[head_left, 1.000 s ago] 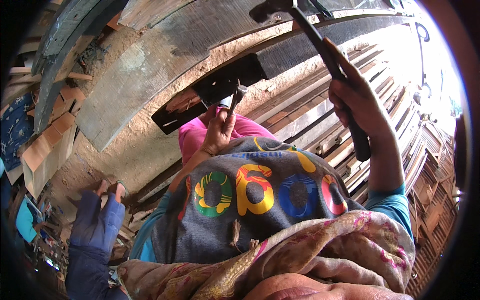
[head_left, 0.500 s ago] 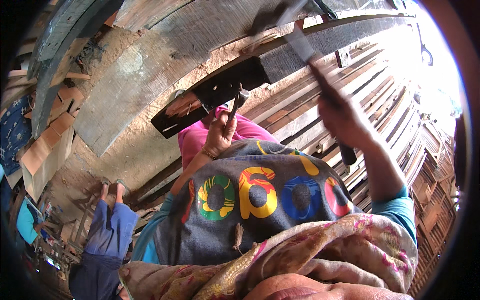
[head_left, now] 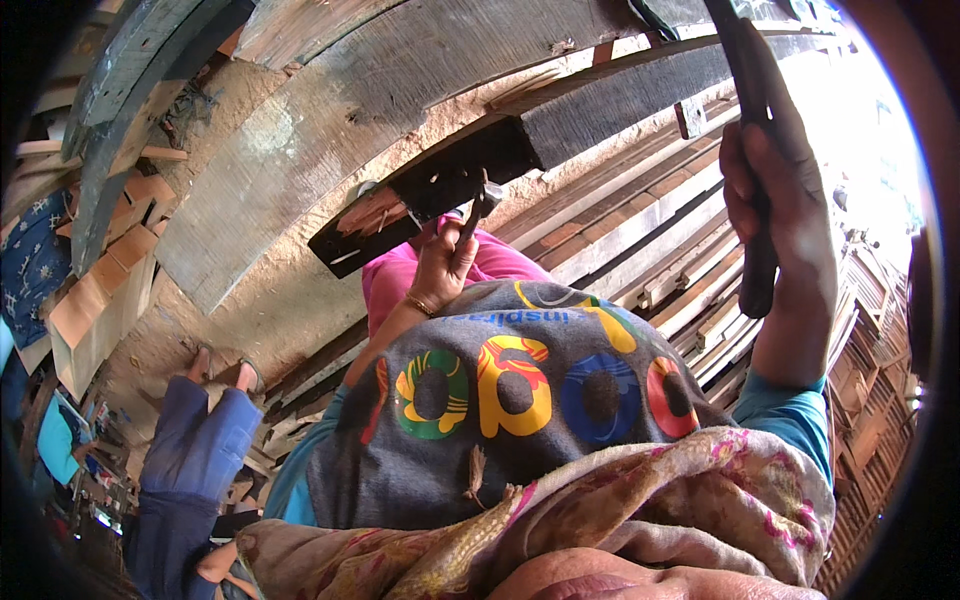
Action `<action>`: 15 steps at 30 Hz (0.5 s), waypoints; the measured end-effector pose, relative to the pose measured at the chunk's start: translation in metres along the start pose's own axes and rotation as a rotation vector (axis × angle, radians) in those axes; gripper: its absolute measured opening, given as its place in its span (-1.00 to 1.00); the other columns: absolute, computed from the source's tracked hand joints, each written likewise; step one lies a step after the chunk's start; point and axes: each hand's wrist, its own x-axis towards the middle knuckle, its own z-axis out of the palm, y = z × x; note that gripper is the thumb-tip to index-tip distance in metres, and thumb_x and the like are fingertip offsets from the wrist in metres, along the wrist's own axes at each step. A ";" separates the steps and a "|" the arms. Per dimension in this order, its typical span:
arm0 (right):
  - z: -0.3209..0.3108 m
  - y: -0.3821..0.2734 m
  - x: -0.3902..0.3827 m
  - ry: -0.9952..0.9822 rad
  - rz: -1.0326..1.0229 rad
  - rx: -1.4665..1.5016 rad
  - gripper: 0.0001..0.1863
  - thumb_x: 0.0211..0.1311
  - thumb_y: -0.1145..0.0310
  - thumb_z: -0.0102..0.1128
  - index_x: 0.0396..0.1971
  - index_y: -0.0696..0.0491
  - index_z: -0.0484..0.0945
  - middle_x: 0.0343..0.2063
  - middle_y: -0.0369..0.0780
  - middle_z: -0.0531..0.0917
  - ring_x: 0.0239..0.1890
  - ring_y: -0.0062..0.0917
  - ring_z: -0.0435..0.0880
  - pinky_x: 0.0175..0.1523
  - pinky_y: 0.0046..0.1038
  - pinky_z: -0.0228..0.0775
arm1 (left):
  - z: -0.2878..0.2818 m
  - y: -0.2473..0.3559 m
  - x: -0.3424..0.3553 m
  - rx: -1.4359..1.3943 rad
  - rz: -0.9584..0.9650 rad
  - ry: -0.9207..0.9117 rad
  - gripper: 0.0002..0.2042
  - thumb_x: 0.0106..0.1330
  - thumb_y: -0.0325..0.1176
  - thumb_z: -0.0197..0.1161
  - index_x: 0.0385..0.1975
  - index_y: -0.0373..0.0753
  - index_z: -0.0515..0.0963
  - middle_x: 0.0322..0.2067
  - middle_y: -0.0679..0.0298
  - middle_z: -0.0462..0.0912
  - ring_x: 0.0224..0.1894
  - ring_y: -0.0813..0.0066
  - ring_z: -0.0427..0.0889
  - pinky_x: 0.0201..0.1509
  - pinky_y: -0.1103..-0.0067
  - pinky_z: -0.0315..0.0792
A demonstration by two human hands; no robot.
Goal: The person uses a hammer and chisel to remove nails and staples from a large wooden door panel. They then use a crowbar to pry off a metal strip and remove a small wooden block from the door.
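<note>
My left hand (head_left: 441,270) is closed round a small claw hammer (head_left: 486,196), its metal head upright near the edge of a dark board (head_left: 465,150). That board has small holes and a patch of raw, splintered reddish wood (head_left: 372,214). It lies just in front of my pink-clad legs (head_left: 500,258). Raised at the right, my right hand (head_left: 785,190) is wrapped round the long dark handle (head_left: 757,270) of a hammer. The handle runs up past the top edge, so its head is out of sight.
A wide weathered plank (head_left: 300,150) crosses in front, with a grey beam (head_left: 630,95) beyond the board. Long stacked timber strips (head_left: 640,235) lie at the right. Offcuts (head_left: 95,290) and leaning planks (head_left: 150,90) are at the left. Another person (head_left: 195,440) stands at lower left.
My right hand has swung the hammer up and to the right, away from the board. My left hand and its hammer stay in nearly the same place.
</note>
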 end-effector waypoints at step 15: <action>-0.010 -0.003 0.015 -0.137 -0.342 -0.090 -0.76 0.34 0.18 -0.08 -0.26 0.06 0.40 -0.63 -0.36 0.40 -0.69 -0.72 0.37 -0.63 -0.65 0.25 | 0.005 0.002 0.003 0.075 -0.040 -0.017 -0.80 0.33 -0.26 0.08 -0.27 -0.28 0.39 -0.60 0.12 0.41 -0.57 0.25 0.45 -0.46 0.45 0.31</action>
